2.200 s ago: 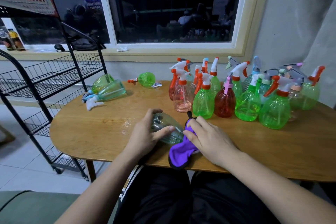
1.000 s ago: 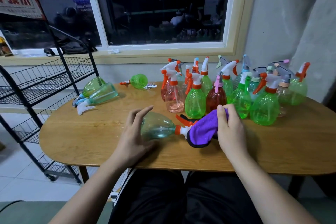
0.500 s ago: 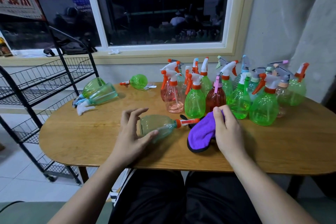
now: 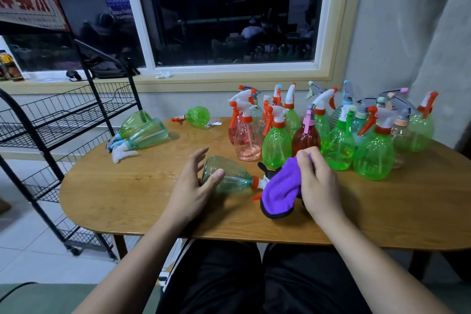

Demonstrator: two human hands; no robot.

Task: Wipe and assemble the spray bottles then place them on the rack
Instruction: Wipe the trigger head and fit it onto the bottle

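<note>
A pale green spray bottle (image 4: 229, 177) lies on its side on the wooden table (image 4: 127, 191), its orange-and-white spray head pointing right. My left hand (image 4: 192, 190) steadies the bottle's base with spread fingers, the thumb resting on its side. My right hand (image 4: 317, 185) grips a purple cloth (image 4: 279, 192) with a black edge, draped over the spray head. The head is mostly hidden under the cloth. The black wire rack (image 4: 51, 120) stands left of the table.
Several upright spray bottles (image 4: 331, 130) in green, pink and red crowd the table's back right. Two green bottles (image 4: 142, 130) lie at the back left beside a loose white spray head (image 4: 123, 153). Another green bottle (image 4: 195, 116) lies near the wall.
The lying bottle rolled and its head swung right under the cloth. My right hand brought the cloth down over the spray head. My left hand opened its fingers around the base.
</note>
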